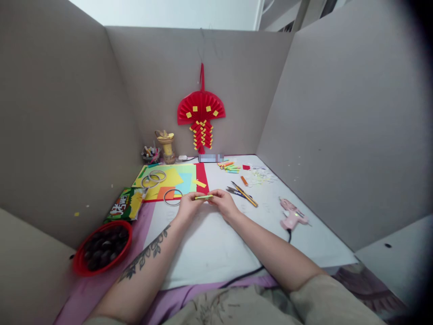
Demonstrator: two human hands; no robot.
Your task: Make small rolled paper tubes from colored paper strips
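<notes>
A small yellow-green paper strip is pinched between my two hands above the middle of the white table. My left hand has its fingers closed on the strip's left part. At the strip's right end, my right hand is closed on it, fingertips close to those of my left. Just left of my left hand lies a silver ring. Coloured paper sheets are spread behind it, with two more rings on top. Scissors and a yellow pencil rest to the right of my right hand.
A pink glue gun with a black cord lies at the right. Rolled paper pieces and scraps are behind. A red bowl of dark round items and a green packet stand left. A red fan ornament hangs on the back panel.
</notes>
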